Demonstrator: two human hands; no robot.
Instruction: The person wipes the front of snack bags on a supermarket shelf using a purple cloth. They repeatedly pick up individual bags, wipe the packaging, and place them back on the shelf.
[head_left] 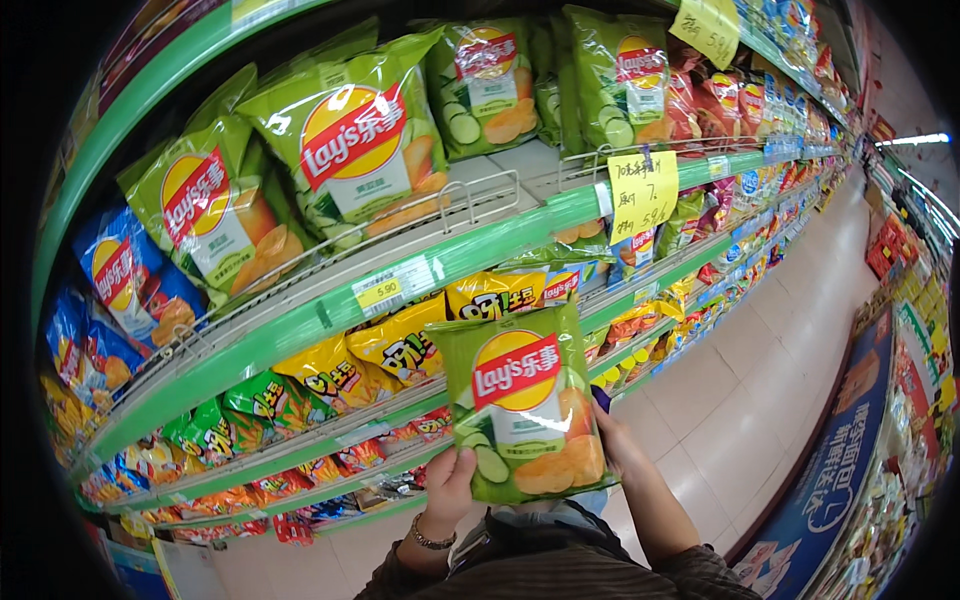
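Upright in front of my body is a green bag of potato chips (pixel 527 405), its printed front facing up toward me. My left hand (pixel 452 488) grips its lower left edge, with the thumb on the front. At the right edge, my right hand (pixel 618 445) holds the bag, most of its fingers hidden behind it. A small dark purple thing (pixel 600 398) shows by the right fingertips; what it is I cannot tell. Matching green chip bags (pixel 350 150) stand on the shelf (pixel 440 250) just beyond.
Low wire rails (pixel 480 195) run along the shelf front. Lower tiers carry yellow snack bags (pixel 395 345) and green snack bags (pixel 265 400). A yellow handwritten price sign (pixel 643 195) hangs from the edge. A tiled aisle floor (pixel 745 370) lies right, bordered by a blue-sided display (pixel 830 450).
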